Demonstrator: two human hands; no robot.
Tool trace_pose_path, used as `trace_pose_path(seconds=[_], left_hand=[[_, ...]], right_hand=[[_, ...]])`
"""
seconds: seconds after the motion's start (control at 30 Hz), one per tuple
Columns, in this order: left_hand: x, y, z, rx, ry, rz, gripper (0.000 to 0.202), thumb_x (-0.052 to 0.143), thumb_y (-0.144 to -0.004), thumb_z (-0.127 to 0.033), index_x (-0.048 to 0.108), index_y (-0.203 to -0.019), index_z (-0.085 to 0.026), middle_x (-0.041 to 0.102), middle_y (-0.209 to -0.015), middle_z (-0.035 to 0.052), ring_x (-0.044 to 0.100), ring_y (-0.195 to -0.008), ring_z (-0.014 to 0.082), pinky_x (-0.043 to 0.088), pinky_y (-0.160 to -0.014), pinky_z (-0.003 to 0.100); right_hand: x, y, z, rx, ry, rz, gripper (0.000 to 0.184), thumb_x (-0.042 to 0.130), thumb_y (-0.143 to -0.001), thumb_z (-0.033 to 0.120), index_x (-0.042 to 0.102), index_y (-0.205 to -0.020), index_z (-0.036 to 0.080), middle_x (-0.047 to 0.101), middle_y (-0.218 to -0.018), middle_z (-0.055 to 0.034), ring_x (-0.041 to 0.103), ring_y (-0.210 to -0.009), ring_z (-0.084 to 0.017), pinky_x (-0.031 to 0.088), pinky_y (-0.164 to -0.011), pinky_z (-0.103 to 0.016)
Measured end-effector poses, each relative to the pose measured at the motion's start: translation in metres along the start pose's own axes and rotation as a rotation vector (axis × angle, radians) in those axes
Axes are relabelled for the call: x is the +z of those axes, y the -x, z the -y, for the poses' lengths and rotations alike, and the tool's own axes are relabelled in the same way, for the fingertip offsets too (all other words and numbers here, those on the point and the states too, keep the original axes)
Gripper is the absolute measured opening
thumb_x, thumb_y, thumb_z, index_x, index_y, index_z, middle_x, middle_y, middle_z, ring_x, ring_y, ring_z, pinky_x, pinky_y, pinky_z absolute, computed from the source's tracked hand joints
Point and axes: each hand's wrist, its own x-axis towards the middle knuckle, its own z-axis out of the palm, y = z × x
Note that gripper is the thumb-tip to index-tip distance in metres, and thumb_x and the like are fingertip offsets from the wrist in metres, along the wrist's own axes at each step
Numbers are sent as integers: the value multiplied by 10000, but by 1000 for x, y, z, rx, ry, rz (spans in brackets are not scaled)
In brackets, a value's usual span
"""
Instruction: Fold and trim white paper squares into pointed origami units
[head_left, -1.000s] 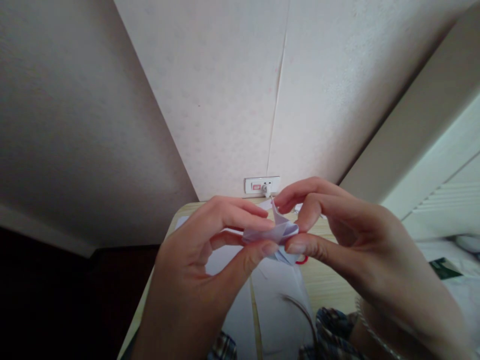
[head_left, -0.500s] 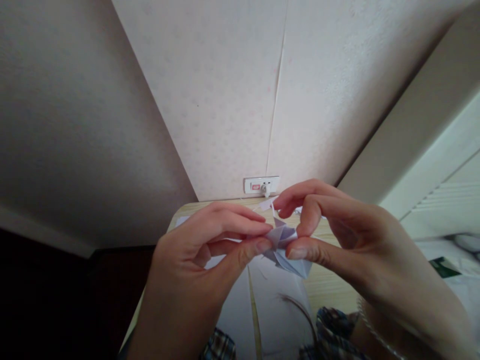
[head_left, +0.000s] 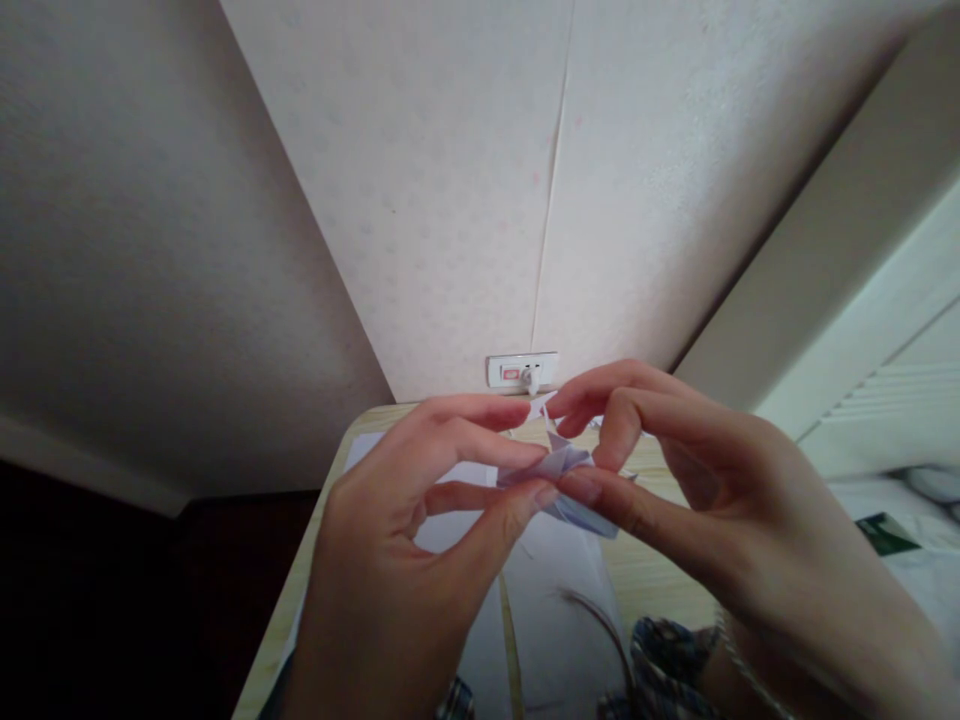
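A small piece of folded white paper (head_left: pixel 581 512), with pointed flaps standing up, is held above the table between both hands. My left hand (head_left: pixel 420 510) pinches its left side between thumb and fingers. On the right side, my right hand (head_left: pixel 675 470) grips it with the thumb in front and the index finger behind. The two thumb tips almost meet on the front of the paper. Part of the folds is hidden behind the fingers. White paper sheets (head_left: pixel 555 610) lie on the table under the hands.
The pale wooden table (head_left: pixel 660 570) stands against a papered wall. A wall socket (head_left: pixel 523 370) with a white plug sits just above its back edge. A strand of hair (head_left: pixel 600 610) crosses the front. At the right is a white louvred panel (head_left: pixel 885 380).
My right thumb has moved left and up across the folded paper, closer to my left thumb. The paper has tipped, so less of its lower part shows. My left fingers have spread a little.
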Motion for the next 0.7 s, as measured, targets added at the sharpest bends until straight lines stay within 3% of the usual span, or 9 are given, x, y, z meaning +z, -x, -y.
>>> trace_pose_path(seconds=[0.17,0.33,0.53,0.7], left_hand=[[0,0,-1,6,11,23,175,769,-777,-105,774,-781,-279,750,-1057,-27,734,-976,160,652,-721,167],[-1,-1,0,-9,57,47,171,788,-755,-115,783,-743,-285,761,-1013,-37,731,-965,149,632,-742,147],[-2,0,0,-27,15,1,136,811,-743,-167,776,-710,-294,766,-961,-48,712,-800,119,526,-456,84],[-3,-1,1,-28,-43,21,174,779,-763,-143,770,-724,-313,758,-977,-64,708,-790,120,506,-424,96]], right_hand=[[-2,-2,-1,14,-73,17,270,796,-803,281,585,-645,226,731,-970,29,696,-947,-164,503,-936,-285],[-11,-5,-7,-17,-111,70,270,755,-831,412,645,-647,249,732,-937,15,704,-930,-183,549,-884,-309],[-11,-2,-8,-20,-103,62,230,735,-860,341,666,-660,253,735,-988,28,704,-946,-161,534,-914,-285],[-8,0,-5,-7,-57,5,244,755,-846,323,653,-639,241,731,-988,34,706,-943,-161,520,-939,-274]])
